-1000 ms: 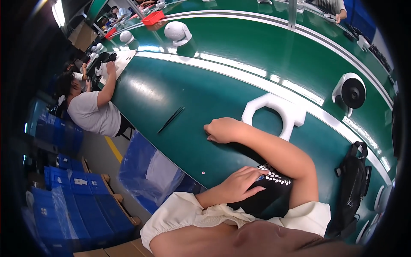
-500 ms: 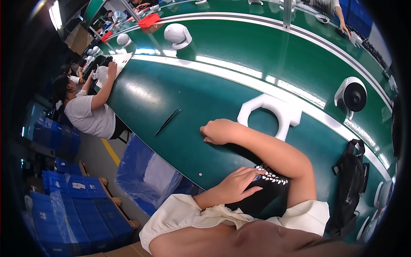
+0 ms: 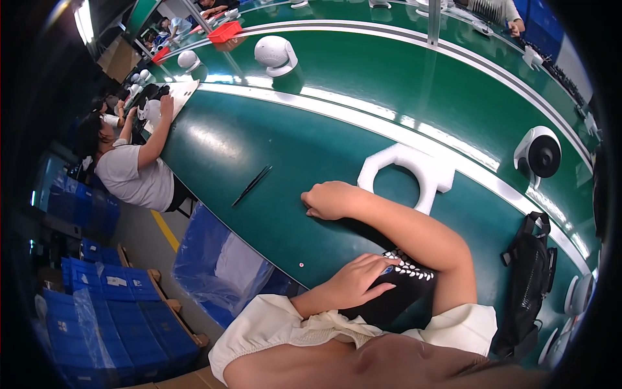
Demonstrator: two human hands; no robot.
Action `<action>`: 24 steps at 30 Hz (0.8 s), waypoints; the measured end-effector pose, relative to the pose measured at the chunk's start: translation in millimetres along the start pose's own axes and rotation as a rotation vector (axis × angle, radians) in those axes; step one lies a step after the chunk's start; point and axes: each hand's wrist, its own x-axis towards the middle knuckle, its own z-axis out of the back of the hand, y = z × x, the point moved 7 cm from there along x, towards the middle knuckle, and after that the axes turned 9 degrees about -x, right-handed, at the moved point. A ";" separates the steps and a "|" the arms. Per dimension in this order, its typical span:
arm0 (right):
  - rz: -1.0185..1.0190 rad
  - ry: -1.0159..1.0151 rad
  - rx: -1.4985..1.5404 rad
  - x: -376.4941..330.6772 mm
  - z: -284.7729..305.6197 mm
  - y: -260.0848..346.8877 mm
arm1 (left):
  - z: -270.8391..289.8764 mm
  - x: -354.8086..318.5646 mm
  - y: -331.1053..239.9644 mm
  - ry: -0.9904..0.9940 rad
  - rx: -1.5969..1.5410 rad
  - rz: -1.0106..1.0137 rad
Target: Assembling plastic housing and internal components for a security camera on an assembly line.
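"Are the hands joined?"

"Apart: the left hand (image 3: 353, 284), thumb spread, is laid on a white-spotted black piece (image 3: 403, 295), lower centre; the right hand (image 3: 327, 200) is curled mid-frame, its grip hidden."

"Beyond?"

"A white foam frame (image 3: 407, 153) is seen right of centre."

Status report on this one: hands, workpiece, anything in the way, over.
Left hand touching white-dotted black item. Right hand curled at the table, grip unclear. Possible obstruction: right forearm along the item's far side.
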 end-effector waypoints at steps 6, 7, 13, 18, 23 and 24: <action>0.001 -0.009 -0.001 0.2 -1.3 -1.4 | 0.2 1.2 -0.6 -0.010 0.022 -0.012; 0.002 -0.012 -0.002 0.1 -0.6 -0.6 | 0.6 1.0 -1.1 -0.014 0.027 -0.016; 0.004 -0.015 -0.003 -0.9 1.6 1.8 | 1.1 0.2 -2.7 -0.012 0.025 -0.019; 0.000 0.002 0.005 -0.9 -0.1 0.0 | 0.5 1.1 -1.7 -0.008 0.018 -0.019; 0.001 -0.001 0.004 0.0 -0.1 0.7 | 1.2 0.4 -2.6 -0.011 0.021 -0.017; 0.002 -0.001 0.004 -0.1 0.0 0.9 | 1.2 0.4 -2.8 -0.013 0.023 -0.021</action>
